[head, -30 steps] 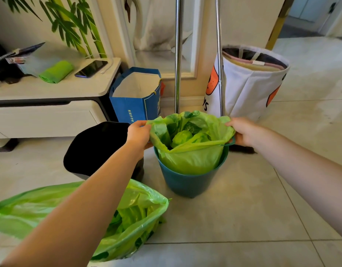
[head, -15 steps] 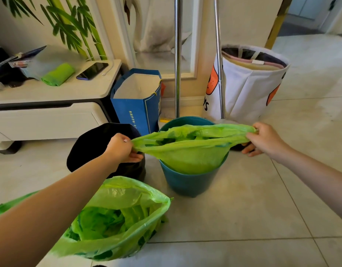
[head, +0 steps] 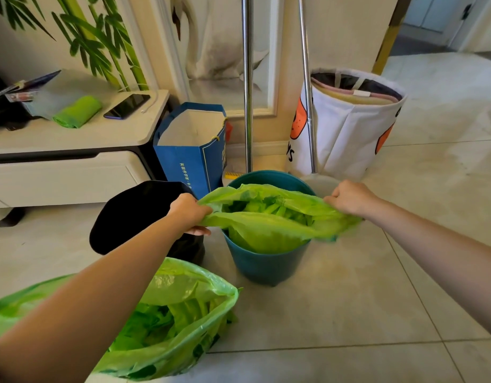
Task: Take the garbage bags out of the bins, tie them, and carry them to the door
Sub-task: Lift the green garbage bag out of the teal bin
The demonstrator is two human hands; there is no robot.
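Observation:
A green garbage bag (head: 266, 230) sits in the teal bin (head: 266, 264) on the floor, its mouth stretched flat and wide above the rim. My left hand (head: 189, 212) grips the bag's left edge and my right hand (head: 349, 199) grips its right edge. Crumpled green stuff shows inside the bag. A second green garbage bag (head: 183, 322) lies open on the floor at the lower left, partly hidden by my left forearm. Left of the teal bin stands a black bin (head: 133, 214).
Behind the bins stand a blue paper bag (head: 192, 156), two metal poles (head: 247, 84) and a white fabric basket (head: 349, 123). A low white cabinet (head: 64, 175) at left holds a phone (head: 127, 106) and a green roll (head: 77, 111). Tiled floor extends to the right toward a doorway.
My hands have pulled the bag's edges off the teal bin's rim and apart, stretching its mouth flat. In the last half second the right side has dropped slightly.

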